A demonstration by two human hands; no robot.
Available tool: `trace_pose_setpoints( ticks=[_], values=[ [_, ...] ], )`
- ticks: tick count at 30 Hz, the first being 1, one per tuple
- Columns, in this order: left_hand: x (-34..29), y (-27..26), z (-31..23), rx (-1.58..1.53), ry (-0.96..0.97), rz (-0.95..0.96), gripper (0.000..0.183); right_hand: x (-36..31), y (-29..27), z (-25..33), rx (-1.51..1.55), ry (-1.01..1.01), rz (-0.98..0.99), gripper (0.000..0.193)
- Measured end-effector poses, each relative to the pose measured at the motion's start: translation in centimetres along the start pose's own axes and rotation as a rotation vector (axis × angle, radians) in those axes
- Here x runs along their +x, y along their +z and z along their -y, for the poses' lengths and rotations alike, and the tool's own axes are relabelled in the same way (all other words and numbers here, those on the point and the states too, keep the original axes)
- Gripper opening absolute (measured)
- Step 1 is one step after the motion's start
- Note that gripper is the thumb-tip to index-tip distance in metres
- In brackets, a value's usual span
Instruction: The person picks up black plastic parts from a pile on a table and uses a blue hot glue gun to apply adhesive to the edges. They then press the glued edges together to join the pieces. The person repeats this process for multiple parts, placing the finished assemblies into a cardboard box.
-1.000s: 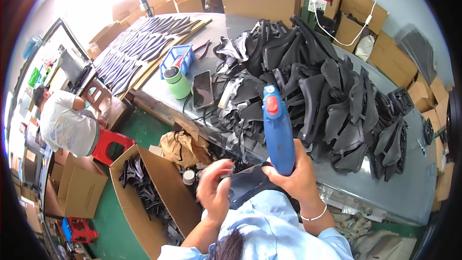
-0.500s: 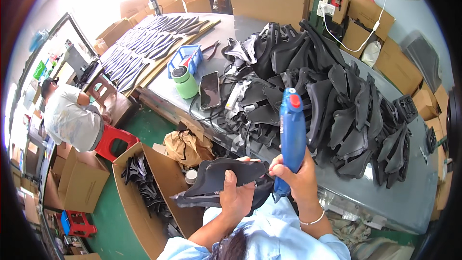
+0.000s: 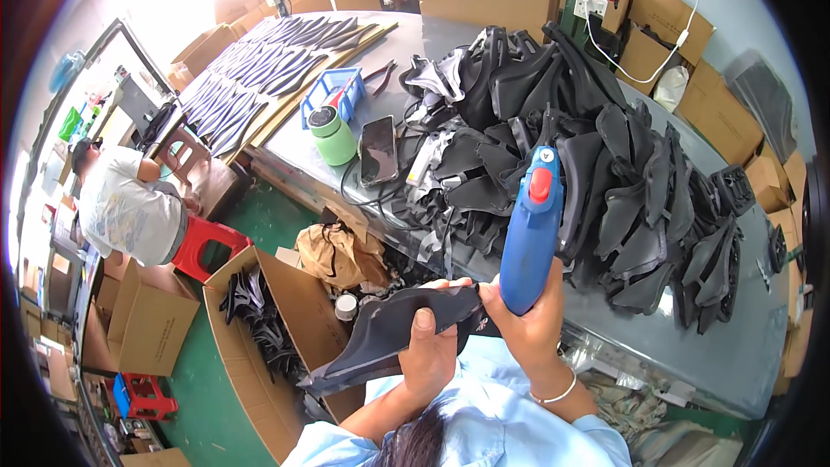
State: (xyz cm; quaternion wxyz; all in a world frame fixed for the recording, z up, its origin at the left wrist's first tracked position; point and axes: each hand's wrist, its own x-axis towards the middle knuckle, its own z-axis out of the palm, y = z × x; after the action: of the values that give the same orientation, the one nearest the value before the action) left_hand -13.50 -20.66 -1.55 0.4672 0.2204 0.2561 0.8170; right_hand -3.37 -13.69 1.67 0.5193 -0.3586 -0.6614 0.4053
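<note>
The left hand (image 3: 430, 348) clamps the black moulded part (image 3: 389, 333), whose long axis runs from 8 to 2 o'clock. Its upper end meets the blue glue gun (image 3: 529, 233), gripped upright by the right hand (image 3: 526, 329).

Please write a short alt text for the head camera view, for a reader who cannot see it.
A person's left hand holds a dark flat part while the right hand grips a blue glue gun above a grey table piled with black parts.
</note>
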Motion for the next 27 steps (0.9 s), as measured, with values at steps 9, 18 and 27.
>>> trace_pose_setpoints(
  ticks=[9,18,27],
  values=[
    [2.6,-0.2,-3.6,0.032,0.343,0.008,0.05,-2.2,-1.1,0.6,-0.229,-0.046,0.366,0.062],
    [3.6,-1.0,-4.2,0.103,0.582,-0.088,0.057,-4.7,-0.1,0.8,-0.25,-0.217,0.536,0.059],
    [3.2,-2.3,-3.7,0.281,0.559,-0.064,0.063,-4.3,-0.3,1.6,-0.295,-0.26,0.535,0.058]
  ],
)
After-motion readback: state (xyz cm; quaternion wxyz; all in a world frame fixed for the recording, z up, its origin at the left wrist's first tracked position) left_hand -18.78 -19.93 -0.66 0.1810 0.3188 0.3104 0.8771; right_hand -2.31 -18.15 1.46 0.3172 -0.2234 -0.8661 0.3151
